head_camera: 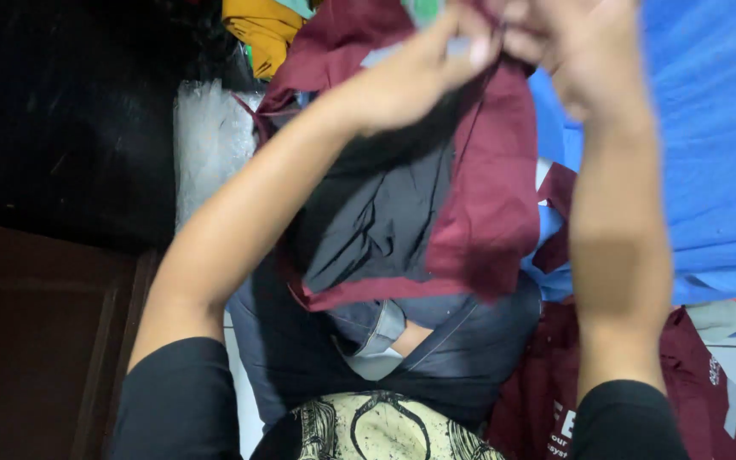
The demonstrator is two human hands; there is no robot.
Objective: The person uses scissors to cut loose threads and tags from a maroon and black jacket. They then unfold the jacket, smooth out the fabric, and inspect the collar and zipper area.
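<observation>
Both my hands are raised at the top of the head view, holding up a maroon and dark grey garment [470,204] by its upper edge. My left hand [419,68] pinches the fabric near the top centre. Close beside it, my right hand [581,51] grips the same edge, blurred by motion. The garment hangs down in front of me, with the dark grey panel on the left and the maroon part on the right. My black sleeves show at the bottom of the frame.
Blue cloth [709,145] lies at the right, with another maroon garment [683,383] on white tiles below it. Yellow fabric [261,30] and a clear plastic bag [210,145] sit at the upper left. Dark wooden furniture [36,341] fills the left. My denim trousers [317,358] are below.
</observation>
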